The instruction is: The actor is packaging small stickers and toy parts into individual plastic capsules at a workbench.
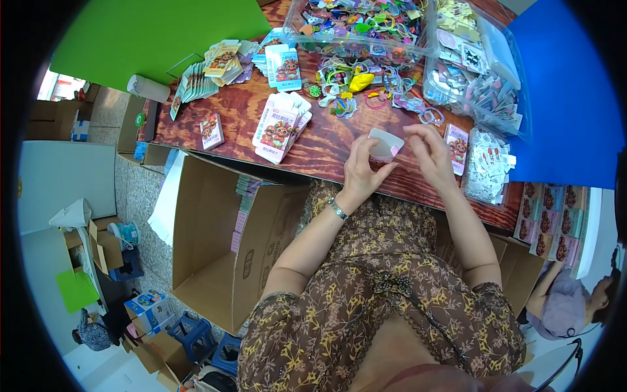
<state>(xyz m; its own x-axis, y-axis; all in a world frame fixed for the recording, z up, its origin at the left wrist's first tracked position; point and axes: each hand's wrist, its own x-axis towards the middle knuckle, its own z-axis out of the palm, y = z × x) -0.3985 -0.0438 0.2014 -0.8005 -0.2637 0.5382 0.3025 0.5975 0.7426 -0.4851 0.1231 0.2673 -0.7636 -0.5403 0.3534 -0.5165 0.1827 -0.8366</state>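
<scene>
Near the front edge of the table (326,140), my left hand (359,171) grips a small card carton (385,142) between fingers and thumb. Its top is open and its pale inside faces up. Just to the right of the carton is my right hand (432,157), fingers bent and apart, with nothing visible in them. Beyond the hands lies a loose pile of colourful hair ties and small trinkets (362,81). A filled pink carton (456,147) stands right of my right hand, beside a clear bag of white packets (488,166).
Stacks of flat cartons (277,127) and fanned cards (196,81) lie on the left, with a small closed carton (211,130). Clear bins (366,46) of trinkets and packets stand at the back. A big cardboard box (209,261) is below the table's left edge. Another person (565,300) sits at right.
</scene>
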